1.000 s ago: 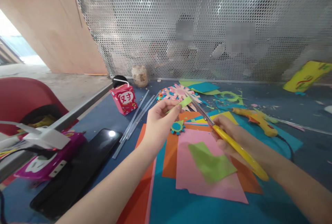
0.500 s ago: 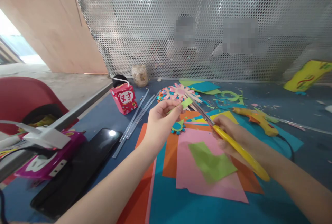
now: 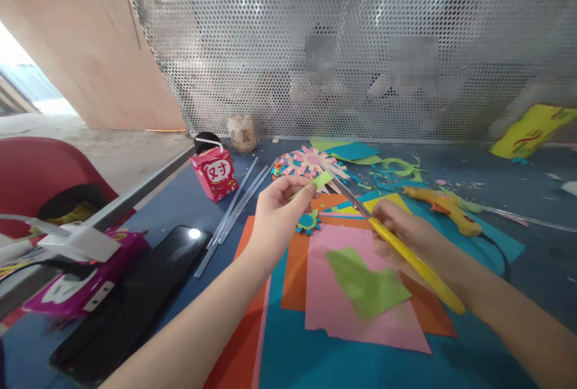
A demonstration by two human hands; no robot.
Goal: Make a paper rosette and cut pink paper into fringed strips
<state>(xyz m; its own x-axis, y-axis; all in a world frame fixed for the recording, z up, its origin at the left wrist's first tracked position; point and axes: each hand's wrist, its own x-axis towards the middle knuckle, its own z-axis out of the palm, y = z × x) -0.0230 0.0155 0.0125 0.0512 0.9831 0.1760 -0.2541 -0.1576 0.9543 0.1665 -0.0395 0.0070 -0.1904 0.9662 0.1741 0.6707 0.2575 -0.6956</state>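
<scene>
Between the thumb and fingers of my left hand (image 3: 285, 202) is a small green paper piece (image 3: 323, 180). My right hand (image 3: 401, 229) is closed on yellow-handled scissors (image 3: 406, 257), whose metal blades point up and left and meet the right edge of that piece. Whether the blades are parted there is too small to tell. Below the hands, a larger green paper scrap (image 3: 367, 290) lies on a pink sheet (image 3: 327, 311). A little blue and green paper flower (image 3: 308, 220) sits just under my left hand. Behind the blade tips are pink and blue fringed paper flowers (image 3: 311, 159).
Orange and blue sheets (image 3: 288, 347) spread under the pink one. Right of my hands lies a yellow hot glue gun (image 3: 444, 208). Leftward are clear glue sticks (image 3: 241, 199), a red drink carton (image 3: 214, 172), a black phone (image 3: 135, 299) and a purple power strip (image 3: 94, 284). A perforated metal panel (image 3: 270, 46) stands behind.
Both hands stay almost in place, with the green piece and scissors still held. The whole view has shifted very slightly.
</scene>
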